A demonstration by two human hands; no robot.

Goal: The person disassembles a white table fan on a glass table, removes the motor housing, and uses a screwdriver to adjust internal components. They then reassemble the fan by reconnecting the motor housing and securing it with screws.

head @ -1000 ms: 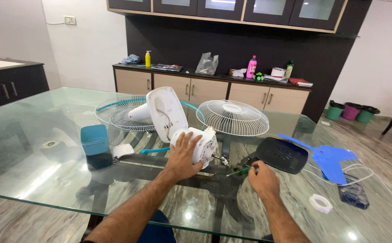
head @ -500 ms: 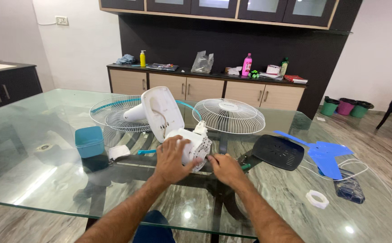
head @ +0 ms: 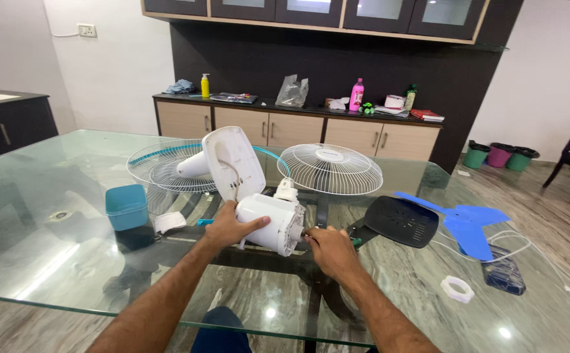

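At the centre of the frame the left hand wraps a closed grip around the white fan motor housing, fingers curled over its top and thumb along the near side, holding it on its side just above the glass counter. The right hand sits just right of the housing's ribbed front face, its grip narrow, fingers pinched at the shaft end; a green-handled tool shows just beyond the knuckles, but I cannot tell how the fingers hold it. The white fan base rises tilted behind the motor. Upper left of it lies a teal-rimmed grille, upper right a white grille. A teal box stands left; a black cover and blue blades lie right.
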